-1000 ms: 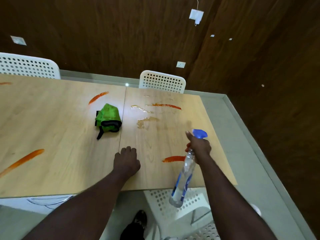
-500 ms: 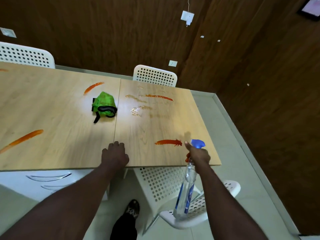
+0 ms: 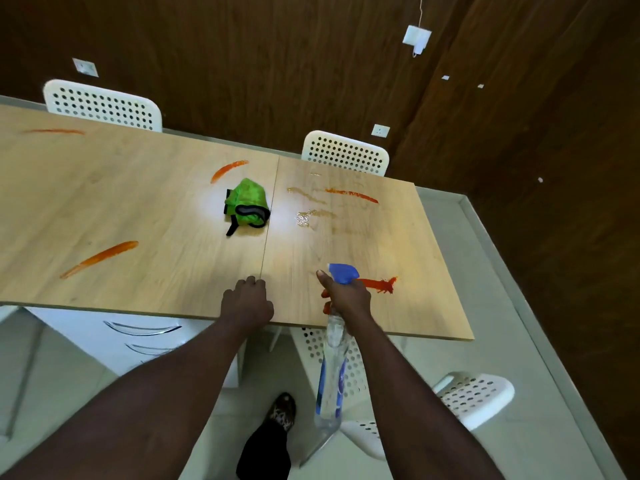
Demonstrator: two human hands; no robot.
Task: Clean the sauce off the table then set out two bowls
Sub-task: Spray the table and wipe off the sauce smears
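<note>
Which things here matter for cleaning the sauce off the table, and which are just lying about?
For the job: clear spray bottle with blue trigger, gripped by the right hand; crumpled green cloth; orange-red sauce streaks; light wooden table.
Just lying about: white perforated chairs; white drawer unit; white wall sockets.

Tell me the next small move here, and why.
Probably reach the left hand to the green cloth: the right hand holds the spray bottle at the nearest sauce streak, which looks wet and splattered, and the cloth lies free on the table.
</note>
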